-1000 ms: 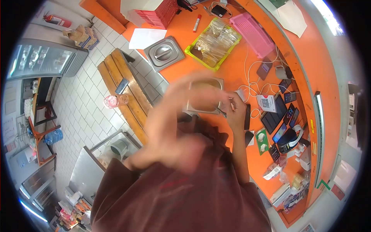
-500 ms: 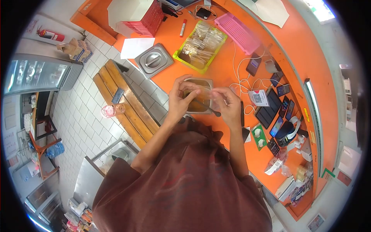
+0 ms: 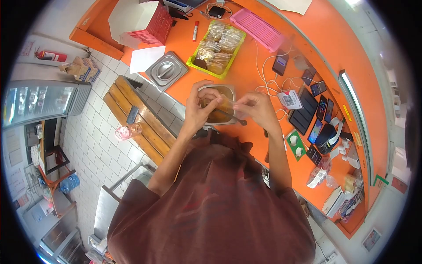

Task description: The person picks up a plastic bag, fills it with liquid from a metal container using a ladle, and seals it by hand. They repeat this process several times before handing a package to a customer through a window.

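Observation:
Both hands are raised over a steel container (image 3: pixel 232 88) of brownish contents, with a dark-handled utensil (image 3: pixel 239 119) lying across it. My left hand (image 3: pixel 203 105) pinches one side of a small clear plastic bag (image 3: pixel 227 104). My right hand (image 3: pixel 257 109) has its thumb and fingers closed on the bag's other side. The bag is see-through, and its outline is faint. Beyond the container stands a yellow-green basket (image 3: pixel 190 61) of filled clear packets (image 3: pixel 218 46). To its left rests a steel lid (image 3: pixel 166 71).
On the orange counter (image 3: pixel 184 39) are a red marker (image 3: pixel 195 31), a pink basket (image 3: pixel 257 28), white cables, several phones, a QR card (image 3: pixel 290 100) and a green card (image 3: pixel 296 145). A wooden bench (image 3: pixel 136 121) stands at the left below the counter.
The view has shifted slightly, so the counter items appear moved up and left. Both hands still hold the bag between them, and my right hand is turned more sideways.

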